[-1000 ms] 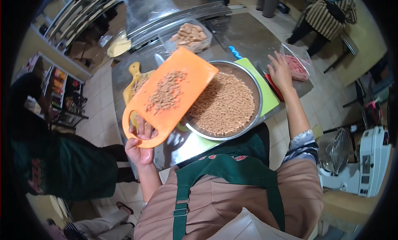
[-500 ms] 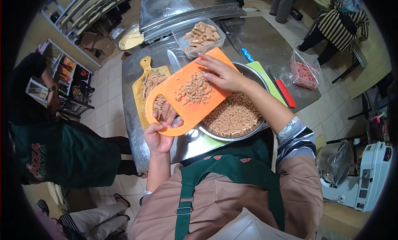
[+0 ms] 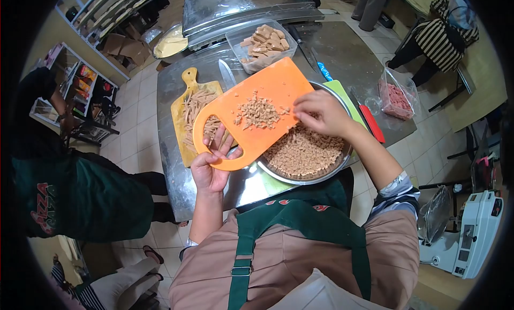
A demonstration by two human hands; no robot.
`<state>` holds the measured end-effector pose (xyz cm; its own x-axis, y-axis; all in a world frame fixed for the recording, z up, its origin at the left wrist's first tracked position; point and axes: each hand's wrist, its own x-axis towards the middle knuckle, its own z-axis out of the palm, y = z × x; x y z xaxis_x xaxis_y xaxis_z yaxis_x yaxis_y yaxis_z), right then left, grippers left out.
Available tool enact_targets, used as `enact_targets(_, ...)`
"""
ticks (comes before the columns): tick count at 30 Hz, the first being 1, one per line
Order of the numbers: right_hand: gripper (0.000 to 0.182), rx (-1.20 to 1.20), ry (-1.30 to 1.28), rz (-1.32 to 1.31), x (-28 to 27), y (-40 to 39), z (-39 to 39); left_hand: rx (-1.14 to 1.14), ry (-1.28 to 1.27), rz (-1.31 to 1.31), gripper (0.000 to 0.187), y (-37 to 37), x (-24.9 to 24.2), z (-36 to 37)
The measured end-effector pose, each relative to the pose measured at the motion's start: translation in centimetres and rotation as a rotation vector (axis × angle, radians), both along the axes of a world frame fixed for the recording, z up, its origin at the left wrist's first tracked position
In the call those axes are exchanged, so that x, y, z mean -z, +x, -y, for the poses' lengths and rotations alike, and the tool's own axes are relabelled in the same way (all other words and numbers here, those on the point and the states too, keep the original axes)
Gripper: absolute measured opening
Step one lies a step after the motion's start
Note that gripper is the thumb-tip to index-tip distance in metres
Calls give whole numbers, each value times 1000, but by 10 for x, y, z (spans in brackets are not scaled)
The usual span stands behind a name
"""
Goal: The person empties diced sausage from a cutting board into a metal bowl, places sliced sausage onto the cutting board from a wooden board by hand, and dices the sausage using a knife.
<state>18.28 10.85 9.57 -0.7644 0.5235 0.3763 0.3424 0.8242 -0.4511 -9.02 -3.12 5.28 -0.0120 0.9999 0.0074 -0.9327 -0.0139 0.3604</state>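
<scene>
My left hand (image 3: 210, 173) is closed around the handle end of an orange cutting board (image 3: 276, 82), fingers through its cut-out. The board is held tilted over a metal bowl (image 3: 300, 182) filled with small diced brown pieces (image 3: 308, 154). A heap of the same chopped pieces (image 3: 257, 111) lies mid-board. At the board's right edge, above the bowl, my right hand (image 3: 326, 113) has its fingers bent and drawn together; whether they hold any pieces is hidden. Left of the bowl, a yellow wooden board (image 3: 189, 75) carries thin brown strips (image 3: 195, 103).
A clear tub (image 3: 233, 45) of larger brown chunks stands behind, near a knife blade (image 3: 226, 73). To the right are a green board (image 3: 337, 87), a red-handled knife (image 3: 371, 122) and a container of pink meat (image 3: 396, 98). A person in a green apron (image 3: 85, 197) stands left.
My right hand has lifted off the board's top surface and moved right to its edge over the bowl. The orange board has shifted slightly right, still in my left hand.
</scene>
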Motion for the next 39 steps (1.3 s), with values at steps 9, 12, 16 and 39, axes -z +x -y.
enact_targets(9, 40, -198, 215, -257, -3, -94, 0, 20, -7, -47, 35, 17, -9, -2)
enact_targets(12, 38, -153, 338, -220, 14, -97, 12, 26, -6, -57, 36, 14, -12, -1)
enact_targets(16, 30, -146, 310, -217, 29, -63, 17, 25, 29, -50, 37, 7, -11, 0)
enact_targets(39, 53, -202, 262, 30, 23, 17, -22, -160, 60, -320, 33, -1, -27, 9)
